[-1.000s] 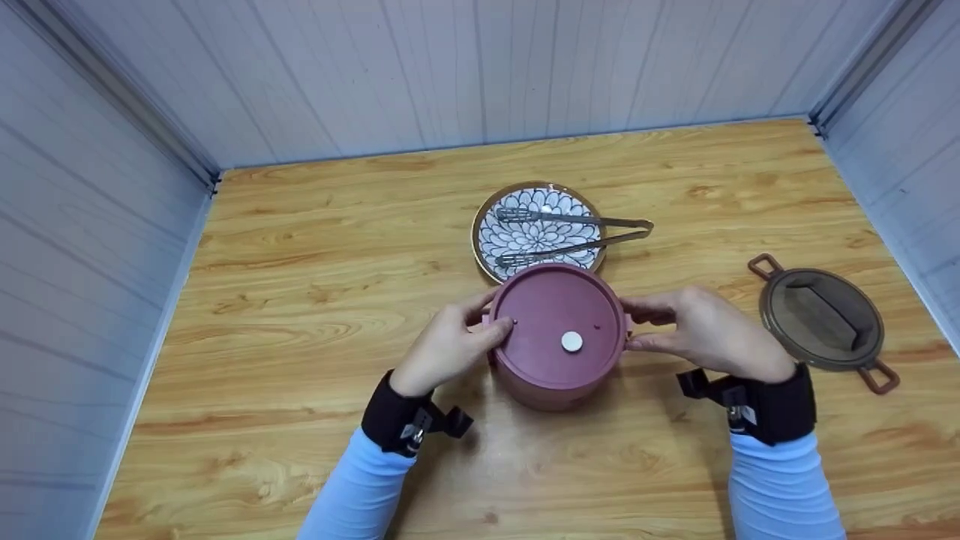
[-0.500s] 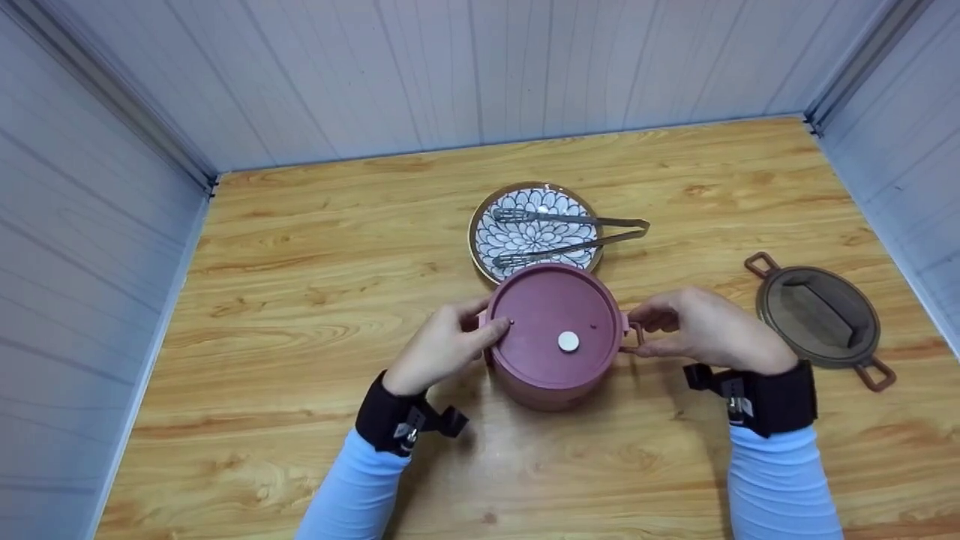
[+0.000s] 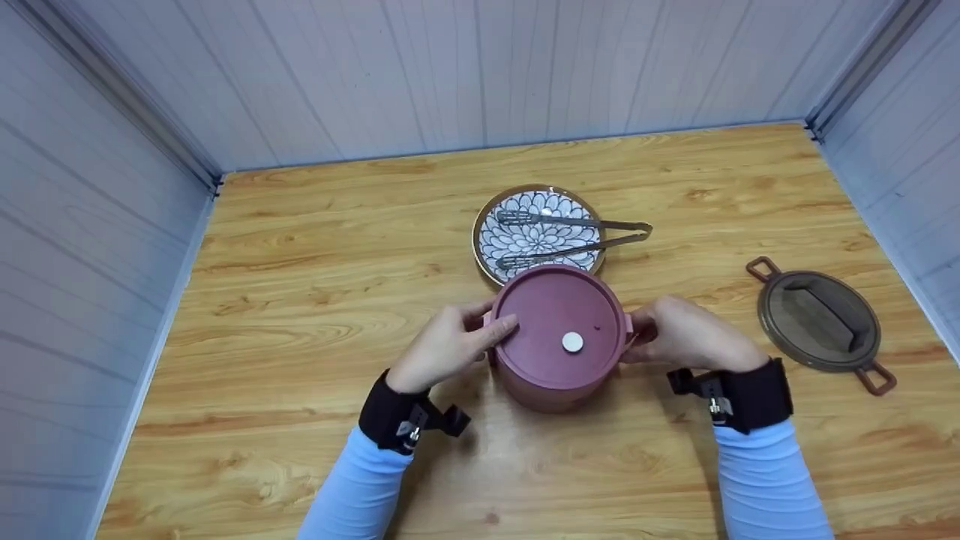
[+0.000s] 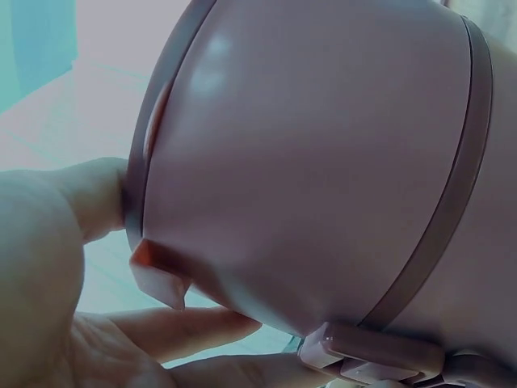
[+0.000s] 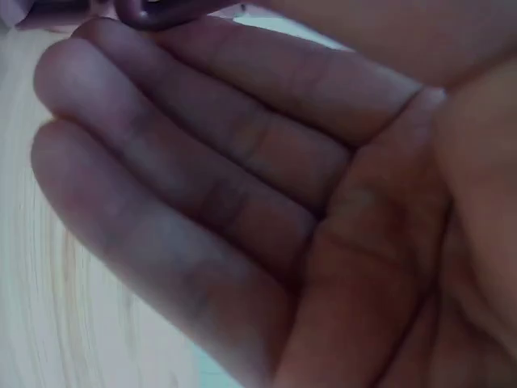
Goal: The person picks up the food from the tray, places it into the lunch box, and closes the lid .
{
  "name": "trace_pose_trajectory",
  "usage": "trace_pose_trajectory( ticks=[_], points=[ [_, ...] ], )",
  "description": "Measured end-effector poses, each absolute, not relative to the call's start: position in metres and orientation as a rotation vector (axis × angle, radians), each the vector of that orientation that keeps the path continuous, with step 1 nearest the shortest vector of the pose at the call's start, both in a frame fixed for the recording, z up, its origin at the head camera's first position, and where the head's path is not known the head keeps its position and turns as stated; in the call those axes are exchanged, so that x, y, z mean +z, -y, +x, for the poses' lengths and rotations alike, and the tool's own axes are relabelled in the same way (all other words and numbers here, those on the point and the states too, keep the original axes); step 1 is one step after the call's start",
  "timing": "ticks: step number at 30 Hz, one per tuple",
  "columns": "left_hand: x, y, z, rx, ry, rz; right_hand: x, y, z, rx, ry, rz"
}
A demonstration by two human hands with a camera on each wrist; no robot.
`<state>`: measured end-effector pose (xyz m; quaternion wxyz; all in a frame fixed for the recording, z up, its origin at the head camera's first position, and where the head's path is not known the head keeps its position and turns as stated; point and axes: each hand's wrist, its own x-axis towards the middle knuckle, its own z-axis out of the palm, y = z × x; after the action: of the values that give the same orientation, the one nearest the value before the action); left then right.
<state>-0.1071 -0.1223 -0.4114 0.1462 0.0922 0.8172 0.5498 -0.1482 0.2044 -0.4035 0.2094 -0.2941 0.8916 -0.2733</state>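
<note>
A plum-coloured lidded pot (image 3: 559, 300) with a round white button (image 3: 572, 342) on its lid stands in the middle of the table. My left hand (image 3: 454, 341) grips its left side, the thumb lying on top of the lid. Seen from the left wrist, fingers (image 4: 182, 331) reach under the pink tab and toward a clasp (image 4: 380, 343) on the pot's side. On the other side, my right hand (image 3: 690, 334) holds the pot's loop handle. In the right wrist view that dark loop handle (image 5: 174, 11) lies against the fingertips, under the thumb; its far part is out of frame.
Behind the pot, a flower-patterned plate (image 3: 525, 238) bears metal tongs (image 3: 562, 220), whose joined end juts past the rim. At the right lies a grey-brown round lid-like piece (image 3: 814, 322) with two loop handles. Pale panels enclose the table's back and sides.
The right hand first drew back with the loop handle swung out from the pot, then moved in leftward against the pot's side. The left hand and pot stay in place.
</note>
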Motion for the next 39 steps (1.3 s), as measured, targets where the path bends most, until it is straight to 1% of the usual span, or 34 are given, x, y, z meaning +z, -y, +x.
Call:
trace_pose_trajectory(
  ticks=[2,5,8,10,17,27,34,39],
  points=[
    [-0.412,0.122,-0.108,1.578,-2.356,0.264,-0.399,-0.209,-0.146,-0.822,-2.499,-0.77],
    [-0.413,0.123,-0.108,1.577,-2.351,0.277,-0.39,-0.211,-0.141,-1.019,-2.449,-0.601],
    [-0.414,0.123,-0.108,1.591,-2.324,0.282,-0.384,-0.204,-0.134,-1.188,-2.347,-0.479],
    [-0.415,0.123,-0.108,1.608,-2.293,0.277,-0.383,-0.197,-0.13,-1.208,-2.326,-0.485],
    [-0.416,0.121,-0.107,1.624,-2.264,0.268,-0.39,-0.183,-0.128,-1.011,-2.499,-0.497],
    [-0.413,0.123,-0.108,1.668,-2.248,0.276,-0.395,-0.178,-0.127,-1.131,-2.525,-0.541],
    [-0.414,0.122,-0.109,1.712,-2.216,0.24,-0.399,-0.178,-0.124,-1.213,-2.513,-0.461],
    [-0.412,0.119,-0.106,1.672,-2.294,0.253,-0.404,-0.175,-0.115,-1.292,-2.532,-0.423]
  ],
)
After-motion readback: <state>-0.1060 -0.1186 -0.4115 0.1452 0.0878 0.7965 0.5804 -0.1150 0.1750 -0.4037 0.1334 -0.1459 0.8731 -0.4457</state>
